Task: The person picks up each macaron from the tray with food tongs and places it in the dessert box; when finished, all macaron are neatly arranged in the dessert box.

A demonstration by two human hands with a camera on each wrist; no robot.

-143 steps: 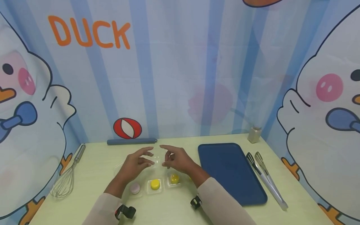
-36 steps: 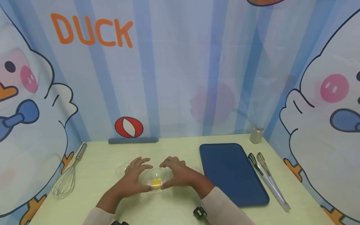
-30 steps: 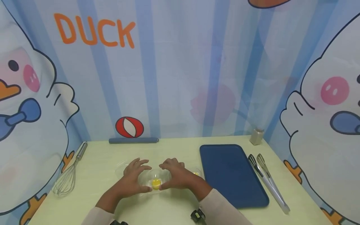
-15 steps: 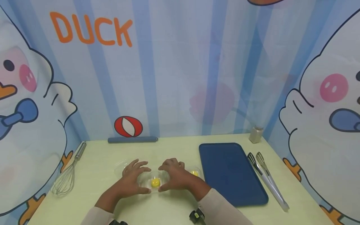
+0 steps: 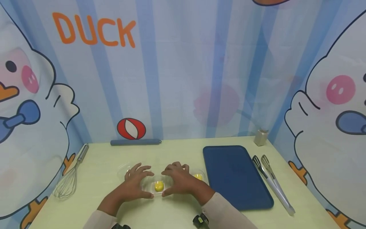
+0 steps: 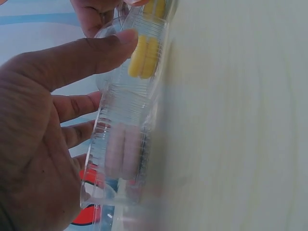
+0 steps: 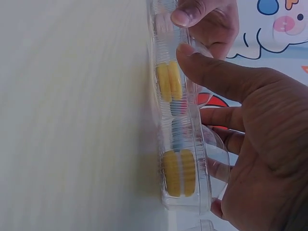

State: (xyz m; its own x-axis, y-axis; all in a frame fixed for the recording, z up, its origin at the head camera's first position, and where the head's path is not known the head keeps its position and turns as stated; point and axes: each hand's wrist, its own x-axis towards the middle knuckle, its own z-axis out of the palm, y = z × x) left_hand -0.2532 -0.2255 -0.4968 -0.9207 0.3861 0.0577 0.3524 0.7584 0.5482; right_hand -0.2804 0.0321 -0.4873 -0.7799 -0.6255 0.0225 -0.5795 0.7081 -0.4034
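A clear plastic macaron box [image 5: 148, 183] lies across the table with both hands on it. My left hand [image 5: 135, 183] grips its left part, thumb at the near edge and fingers arched over the far side. From the right, my right hand [image 5: 181, 182] holds it the same way. One yellow macaron [image 5: 159, 186] shows between the thumbs. The left wrist view shows a lilac macaron [image 6: 123, 153] in an end compartment, hidden under the left hand in the head view. At the other end sits a deeper yellow macaron [image 7: 179, 173]. Domed clear plastic bulges beneath the fingers.
A dark blue tray [image 5: 237, 178] lies right of the box, with metal tongs [image 5: 273, 184] beside it. A whisk [image 5: 68, 178] is at the left, a blue rolling pin [image 5: 135, 142] at the back edge. A small metallic container [image 5: 261, 137] stands in the far right corner.
Earlier the hands were farther back, at the clear lid, with the macarons uncovered in front. They have come nearer and lower, onto the box. Over the last second they barely move.
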